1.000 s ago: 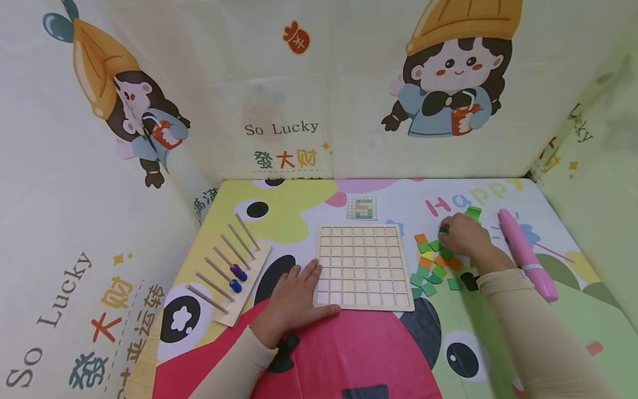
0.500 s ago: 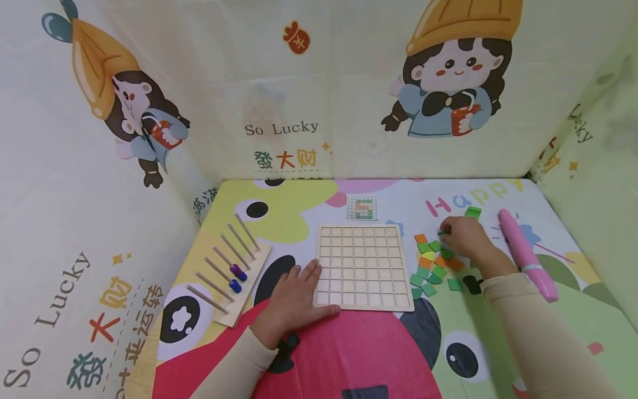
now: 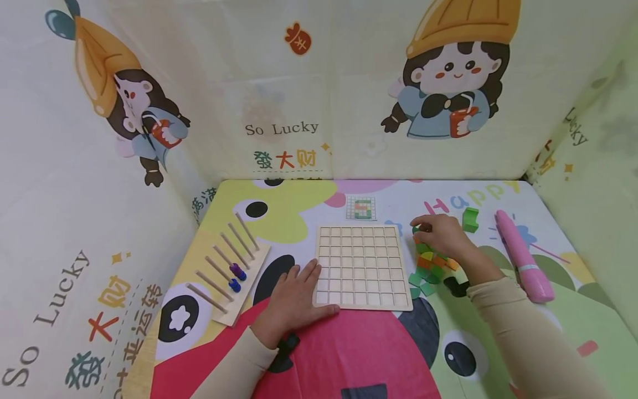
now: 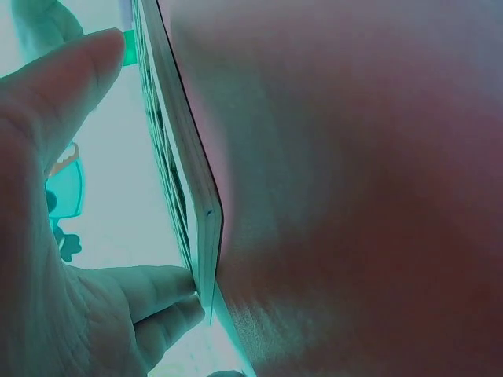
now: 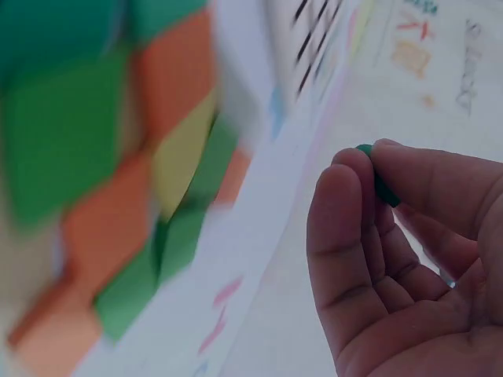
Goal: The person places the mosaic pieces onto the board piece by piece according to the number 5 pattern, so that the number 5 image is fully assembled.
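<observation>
I see the right hand pinching a green tile by the loose tiles, right of the board; a light grip should serve best (it's a small thing), with the left hand, spread wide, steadying the board's near left corner.

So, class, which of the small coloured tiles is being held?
The small green tile pinched by the fingers of the right hand; the other visible green, orange and yellow tiles lie loose beside the square wooden grid board.
</observation>
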Demonstrator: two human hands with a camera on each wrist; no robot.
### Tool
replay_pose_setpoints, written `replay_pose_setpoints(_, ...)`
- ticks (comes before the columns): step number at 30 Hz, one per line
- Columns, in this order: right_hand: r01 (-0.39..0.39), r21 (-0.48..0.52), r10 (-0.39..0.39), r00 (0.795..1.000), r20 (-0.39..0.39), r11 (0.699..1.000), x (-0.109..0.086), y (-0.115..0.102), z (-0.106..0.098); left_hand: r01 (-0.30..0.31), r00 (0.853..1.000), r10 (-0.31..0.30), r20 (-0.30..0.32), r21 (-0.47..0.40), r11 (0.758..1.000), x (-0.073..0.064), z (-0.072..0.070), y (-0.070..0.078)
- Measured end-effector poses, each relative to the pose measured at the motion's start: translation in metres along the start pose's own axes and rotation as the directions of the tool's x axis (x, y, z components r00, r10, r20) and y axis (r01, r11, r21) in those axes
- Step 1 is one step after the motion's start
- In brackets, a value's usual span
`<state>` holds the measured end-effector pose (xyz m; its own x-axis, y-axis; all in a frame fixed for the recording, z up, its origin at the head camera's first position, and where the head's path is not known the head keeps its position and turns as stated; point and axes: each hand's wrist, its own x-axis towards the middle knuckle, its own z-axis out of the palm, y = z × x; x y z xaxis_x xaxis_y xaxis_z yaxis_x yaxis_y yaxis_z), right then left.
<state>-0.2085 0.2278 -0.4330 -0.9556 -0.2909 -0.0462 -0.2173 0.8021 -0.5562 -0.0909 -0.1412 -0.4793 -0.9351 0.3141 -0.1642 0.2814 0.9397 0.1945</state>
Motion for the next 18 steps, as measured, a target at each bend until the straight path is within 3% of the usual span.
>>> replay_pose_setpoints(11, -0.018, 0.235, 0.008, 0.999, 0.045, 0.972, 0.017, -0.037, 0.036, 0.001, 1.000, -0.001, -0.003, -0.001, 1.000, 0.000, 0.002, -0.001)
replay_pose_setpoints(18, -0.084, 0.375, 0.064, 0.996, 0.067, 0.923, 0.024, -0.052, 0.055, 0.001, 1.000, -0.001, -0.004, 0.001, 1.000, -0.001, 0.002, -0.001)
